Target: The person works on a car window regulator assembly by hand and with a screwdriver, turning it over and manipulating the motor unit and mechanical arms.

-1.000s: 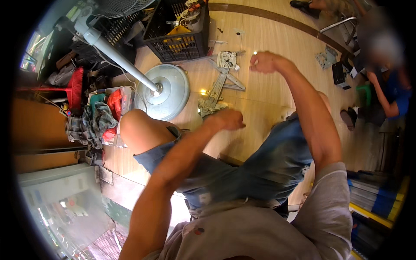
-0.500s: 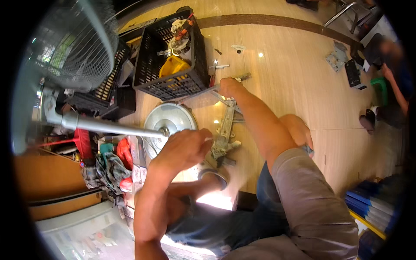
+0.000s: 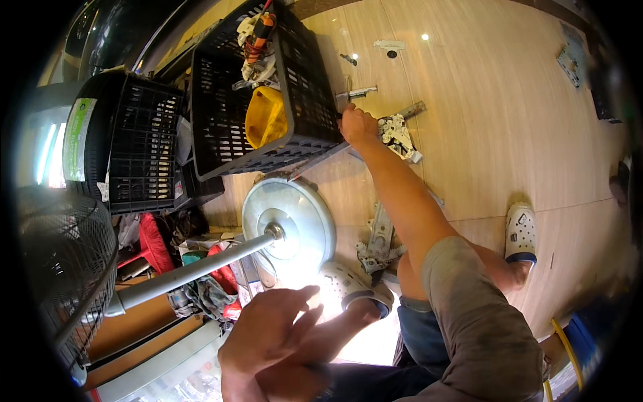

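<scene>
My right hand (image 3: pixel 360 126) is closed beside the black crate, around what looks like a screwdriver (image 3: pixel 348 86); its thin shaft shows above my fingers and its handle is hidden. A small metal piece (image 3: pixel 364 92) lies close to the shaft. Just right of the hand lies a white and metal part (image 3: pixel 396 135) with a metal bar (image 3: pixel 412 110) behind it. My left hand (image 3: pixel 268 328) hovers over my leg, its fingers apart and nothing seen in it. A metal bracket mechanism (image 3: pixel 380 236) rests on the floor, partly behind my right forearm.
The black crate (image 3: pixel 311 80) holds a yellow piece (image 3: pixel 266 117) and an orange-handled tool (image 3: pixel 260 39). Another black crate (image 3: pixel 144 144) stands left. The fan's round base (image 3: pixel 295 208) and slanting pole (image 3: pixel 191 271) are near my left hand. A white bracket (image 3: pixel 390 45) lies farther off.
My view has shifted toward the crates. My right hand has left the metal parts and closed at the screwdriver by the crate. The left hand has dropped back, and its fingers have opened.
</scene>
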The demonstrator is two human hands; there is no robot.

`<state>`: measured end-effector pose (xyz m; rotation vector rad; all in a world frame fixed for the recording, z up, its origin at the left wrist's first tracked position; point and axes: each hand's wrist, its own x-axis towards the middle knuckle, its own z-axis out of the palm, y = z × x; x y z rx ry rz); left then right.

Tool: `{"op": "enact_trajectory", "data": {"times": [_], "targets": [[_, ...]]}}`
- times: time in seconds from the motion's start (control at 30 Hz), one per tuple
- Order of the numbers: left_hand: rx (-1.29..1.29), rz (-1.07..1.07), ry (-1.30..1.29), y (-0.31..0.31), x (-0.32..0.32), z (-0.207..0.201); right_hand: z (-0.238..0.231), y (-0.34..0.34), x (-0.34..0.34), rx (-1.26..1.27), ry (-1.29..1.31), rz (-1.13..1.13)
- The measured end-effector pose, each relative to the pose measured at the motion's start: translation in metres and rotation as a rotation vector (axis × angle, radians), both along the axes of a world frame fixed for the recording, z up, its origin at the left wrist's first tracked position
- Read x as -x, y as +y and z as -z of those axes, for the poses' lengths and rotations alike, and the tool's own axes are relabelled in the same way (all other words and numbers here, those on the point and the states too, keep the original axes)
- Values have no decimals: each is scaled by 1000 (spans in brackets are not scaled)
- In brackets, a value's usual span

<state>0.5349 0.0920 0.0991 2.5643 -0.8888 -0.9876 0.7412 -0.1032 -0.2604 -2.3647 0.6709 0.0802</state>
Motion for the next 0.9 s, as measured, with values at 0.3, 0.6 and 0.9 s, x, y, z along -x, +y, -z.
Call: {"op": "enact_trajectory", "data": {"times": [0.3, 0.6, 0.9], "targets": [[-13, 89, 27, -16, -1, 4, 10, -6, -5, 30, 65, -85], [-7, 165, -68, -30, 12, -5, -17, -48, 10, -433, -15, 247], [1080, 319, 138, -133, 161, -78, -171, -134, 78, -845, -165, -68]]}}
